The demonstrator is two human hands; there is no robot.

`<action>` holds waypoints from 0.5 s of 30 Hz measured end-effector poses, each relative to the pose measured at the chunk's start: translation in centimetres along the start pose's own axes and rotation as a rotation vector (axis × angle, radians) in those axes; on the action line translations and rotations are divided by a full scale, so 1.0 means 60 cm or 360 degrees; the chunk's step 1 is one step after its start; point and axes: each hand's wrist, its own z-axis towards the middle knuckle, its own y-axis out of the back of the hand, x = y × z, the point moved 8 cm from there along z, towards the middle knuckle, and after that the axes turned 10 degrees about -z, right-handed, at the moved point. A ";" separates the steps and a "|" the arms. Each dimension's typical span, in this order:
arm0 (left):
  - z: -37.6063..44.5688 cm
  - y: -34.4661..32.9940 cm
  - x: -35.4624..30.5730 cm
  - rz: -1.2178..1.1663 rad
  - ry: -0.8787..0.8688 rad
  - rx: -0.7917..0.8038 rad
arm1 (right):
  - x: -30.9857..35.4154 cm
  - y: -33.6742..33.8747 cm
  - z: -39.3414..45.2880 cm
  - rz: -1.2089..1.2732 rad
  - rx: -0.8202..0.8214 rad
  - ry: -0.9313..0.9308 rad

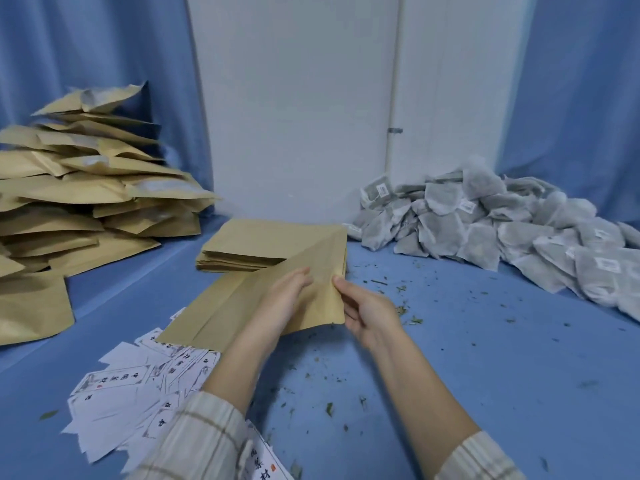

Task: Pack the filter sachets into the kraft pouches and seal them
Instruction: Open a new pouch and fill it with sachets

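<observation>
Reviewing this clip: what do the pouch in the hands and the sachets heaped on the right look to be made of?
The pouch, held by both hands, looks like matte brown kraft paper: dull tan, with creases and a flat seam. The sachets look like thin grey-white filter mesh or nonwoven, slightly see-through over dark contents; which one is unclear.

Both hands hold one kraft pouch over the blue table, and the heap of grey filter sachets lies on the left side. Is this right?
Not quite. The head view shows the heap of grey filter sachets on the right side; the left holds piled kraft pouches. The rest stands: the left hand and right hand hold one kraft pouch over the blue table.
</observation>
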 end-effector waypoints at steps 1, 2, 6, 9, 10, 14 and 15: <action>0.007 -0.006 -0.004 0.0038 -0.0012 -0.0111 | 0.000 -0.006 0.001 0.0030 0.0031 0.0010; 0.014 -0.012 -0.005 0.0093 -0.0007 -0.0201 | 0.000 -0.010 0.002 0.0042 0.0057 0.0025; 0.016 -0.026 -0.004 0.0491 -0.0017 -0.0499 | 0.000 -0.022 0.000 -0.0079 0.0072 0.0134; 0.007 -0.015 -0.008 0.0401 -0.0122 -0.0711 | -0.004 -0.033 -0.001 -0.0150 0.0137 0.0174; 0.005 -0.011 -0.009 0.0344 -0.0149 -0.0754 | -0.006 -0.037 -0.001 -0.0147 0.0160 0.0171; 0.003 -0.001 -0.004 0.0168 -0.0196 -0.0844 | -0.023 -0.060 -0.003 -0.0046 0.0285 0.0118; 0.000 0.001 -0.005 0.0146 -0.0217 -0.0879 | -0.029 -0.063 -0.005 0.0013 0.0299 0.0084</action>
